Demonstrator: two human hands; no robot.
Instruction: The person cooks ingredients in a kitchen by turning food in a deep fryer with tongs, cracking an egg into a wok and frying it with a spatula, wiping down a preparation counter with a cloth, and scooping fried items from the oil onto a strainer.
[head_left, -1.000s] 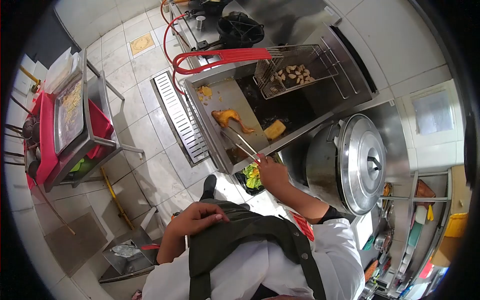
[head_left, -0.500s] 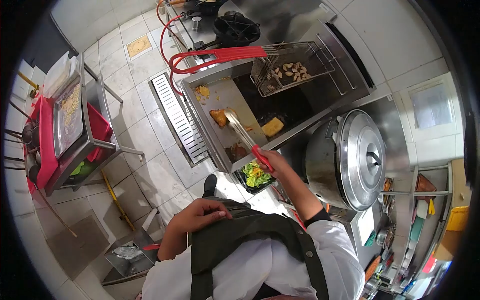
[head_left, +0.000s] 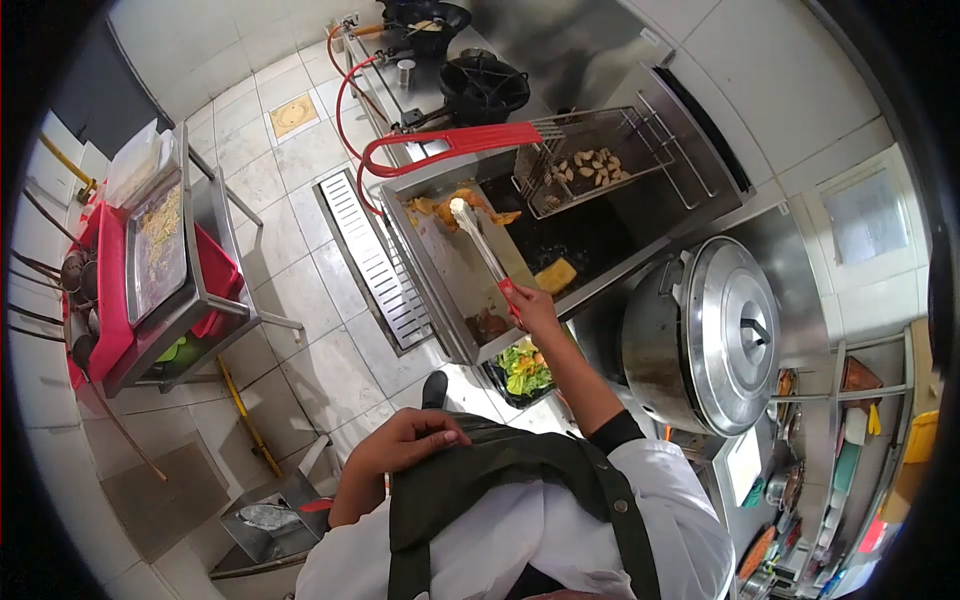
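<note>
My right hand (head_left: 532, 308) is closed round the red handle of metal tongs (head_left: 484, 241). Their pale tips reach over the fryer's metal draining surface (head_left: 440, 262), beside golden-brown fried pieces (head_left: 488, 206) at its far end; whether they touch them is unclear. A yellow fried piece (head_left: 555, 275) lies in the dark oil (head_left: 535, 240) beyond the tongs. Browned scraps (head_left: 487, 325) sit at the near end of the draining surface. My left hand (head_left: 410, 441) rests against the dark apron (head_left: 500, 465), fingers loosely bent, with nothing visible in it.
A wire fry basket (head_left: 575, 195) with pale pieces and a red handle spans the fryer. To the right stands a large lidded pot (head_left: 705, 335). Salad greens (head_left: 525, 368) sit below the fryer's near edge. Burners (head_left: 484, 88) are beyond; a tray (head_left: 155, 245) stands on a left-hand table.
My right hand has moved the tongs toward the far end of the draining surface. The browned piece that lay by their tips is now among the pieces there. My left hand stays at the apron.
</note>
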